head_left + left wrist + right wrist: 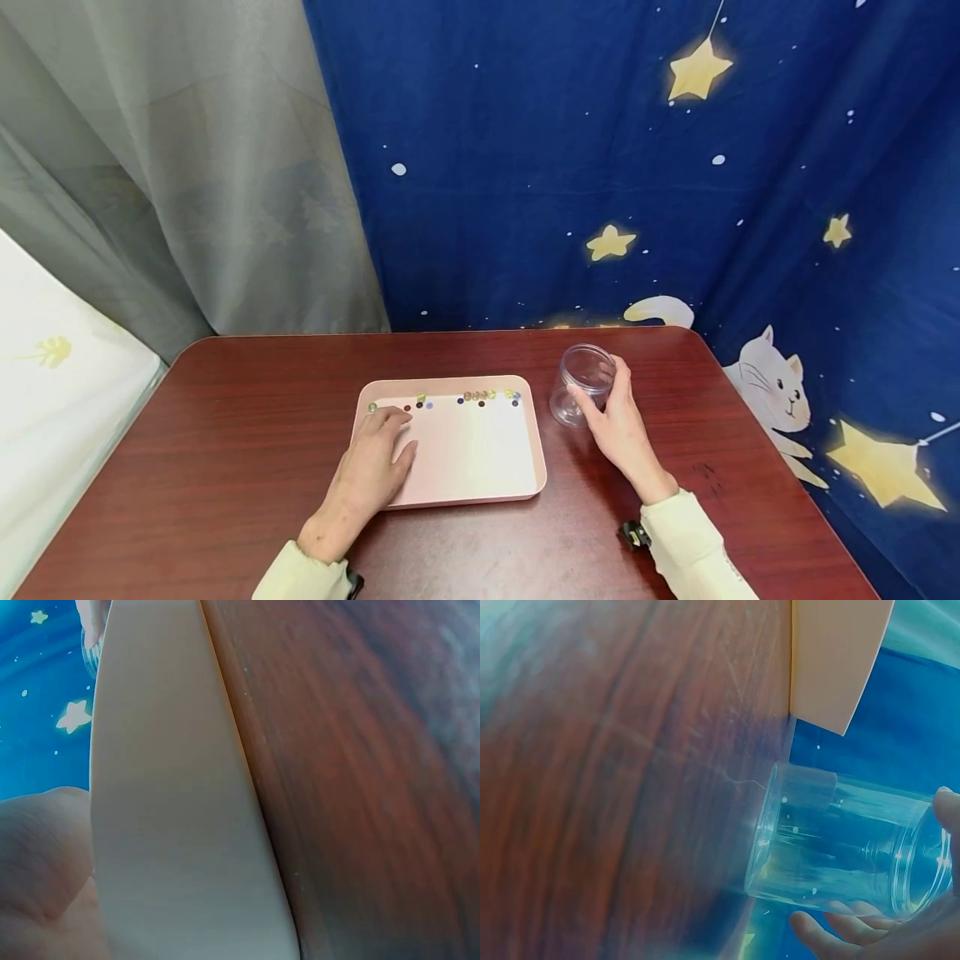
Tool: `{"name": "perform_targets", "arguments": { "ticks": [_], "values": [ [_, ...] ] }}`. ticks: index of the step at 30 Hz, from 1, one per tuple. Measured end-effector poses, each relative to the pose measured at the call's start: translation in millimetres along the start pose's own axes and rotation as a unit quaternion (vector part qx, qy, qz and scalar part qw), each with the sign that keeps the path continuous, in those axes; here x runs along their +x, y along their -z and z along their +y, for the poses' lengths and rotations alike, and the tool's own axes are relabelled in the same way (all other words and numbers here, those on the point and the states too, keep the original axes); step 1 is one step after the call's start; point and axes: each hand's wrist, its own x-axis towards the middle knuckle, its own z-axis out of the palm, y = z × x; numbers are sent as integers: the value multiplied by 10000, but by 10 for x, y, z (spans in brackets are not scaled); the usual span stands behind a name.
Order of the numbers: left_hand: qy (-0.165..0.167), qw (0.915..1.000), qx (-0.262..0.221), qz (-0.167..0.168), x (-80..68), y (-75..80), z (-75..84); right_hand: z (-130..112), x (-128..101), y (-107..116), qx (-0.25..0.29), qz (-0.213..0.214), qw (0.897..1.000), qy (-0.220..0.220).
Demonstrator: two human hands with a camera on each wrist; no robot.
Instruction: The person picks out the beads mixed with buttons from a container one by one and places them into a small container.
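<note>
A pink tray [480,492] lies on the dark red table [225,467]. Several small coloured beads [476,397] line its far edge. My left hand [378,458] rests flat in the tray's left part, its fingertips [397,417] close to the leftmost beads; whether they pinch one I cannot tell. Right of the tray stands a clear, lidless plastic jar [581,385], and my right hand [611,412] grips it from the side. The right wrist view shows the jar [840,851] with my fingers [832,930] curled round it. The left wrist view shows the tray's wall [172,810] and my palm [41,877].
A blue cloth with stars and a cat [776,387] hangs behind and right of the table. A grey curtain [187,167] hangs at the back left. White bedding [52,375] lies left of the table.
</note>
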Motion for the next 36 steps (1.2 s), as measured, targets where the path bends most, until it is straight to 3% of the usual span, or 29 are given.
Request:
{"name": "perform_targets", "arguments": {
  "ticks": [6,16,24,31,36],
  "values": [
    [69,9996,278,33,1,41,1,6,0,-3,-50,-55,10000,-31],
    [-201,9960,617,618,37,75,-86,31,-9,10,-44,-155,9998,-109],
    [-166,9932,867,753,72,103,-162,53,-8,2,-79,-157,9998,-71],
    [141,9929,972,666,94,157,-188,48,17,4,-26,-129,9999,41],
    [524,9938,953,247,103,220,-212,38,17,-7,13,-79,10000,55]
  ]
}}
